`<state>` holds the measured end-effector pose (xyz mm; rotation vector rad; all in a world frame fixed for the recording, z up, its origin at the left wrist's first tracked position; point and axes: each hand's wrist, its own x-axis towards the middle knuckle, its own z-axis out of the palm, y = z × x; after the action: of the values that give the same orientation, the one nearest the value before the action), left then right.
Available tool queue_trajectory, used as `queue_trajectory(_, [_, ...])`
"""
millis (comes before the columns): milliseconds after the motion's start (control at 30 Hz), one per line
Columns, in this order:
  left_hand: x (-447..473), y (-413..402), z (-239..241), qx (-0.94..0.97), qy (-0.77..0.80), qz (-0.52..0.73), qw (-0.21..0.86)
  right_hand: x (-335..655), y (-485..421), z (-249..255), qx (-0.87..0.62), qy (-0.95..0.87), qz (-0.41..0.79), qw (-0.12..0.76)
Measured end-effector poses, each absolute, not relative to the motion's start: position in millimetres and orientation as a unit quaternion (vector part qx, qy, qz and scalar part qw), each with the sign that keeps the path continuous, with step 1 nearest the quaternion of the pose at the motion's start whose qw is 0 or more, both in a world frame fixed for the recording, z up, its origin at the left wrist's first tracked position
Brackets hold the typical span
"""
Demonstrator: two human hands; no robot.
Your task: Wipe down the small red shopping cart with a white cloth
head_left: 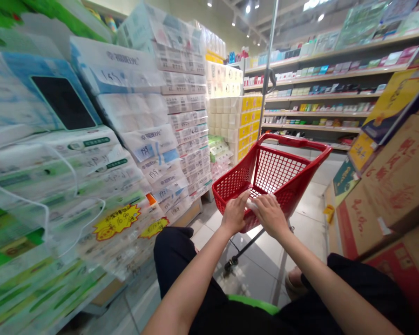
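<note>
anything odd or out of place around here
Yes, at left: a dark-screened device rests on wrapped packs, and a white cable loops loosely over them. Both look odd among shop goods. The red cart shows no obvious damage.

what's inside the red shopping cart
In the cart, the far mesh wall and part of the bottom show. The left hand, right hand and near wall hide the rest, so anything there can't be seen.

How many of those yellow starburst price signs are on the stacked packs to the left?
2: the larger sign is low on the wrapped packs, and the smaller sign sits just right of it. Others may be hidden.
</note>
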<state>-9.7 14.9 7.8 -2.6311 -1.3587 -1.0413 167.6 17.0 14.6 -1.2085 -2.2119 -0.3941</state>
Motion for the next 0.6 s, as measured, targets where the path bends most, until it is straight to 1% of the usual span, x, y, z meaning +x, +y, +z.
queue_trajectory(100, [-15.3,18.0,11.1,-0.864,-0.385,-0.323,-0.007,152.8,6.8,12.7,-0.405,-0.859,-0.13,0.286])
queue_trajectory(233, [-46.5,32.7,24.7,-0.919,-0.302,-0.253,-0.007,165.7,12.9,11.7,-0.359,-0.886,-0.103,0.276])
queue_trajectory(400, [-92.6,61.9,26.4,-0.906,-0.377,-0.177,0.072,202.2,22.0,18.7,-0.349,-0.9,-0.068,0.251])
queue_trajectory(467, [-92.1,70.1,18.6,-0.897,-0.398,-0.157,0.106,214.6,23.0,21.3,-0.362,-0.897,-0.076,0.244])
queue_trajectory(600, [-64.5,75.7,2.4,-0.873,-0.429,-0.174,0.157,228.2,19.8,18.4,-0.41,-0.872,-0.105,0.245])
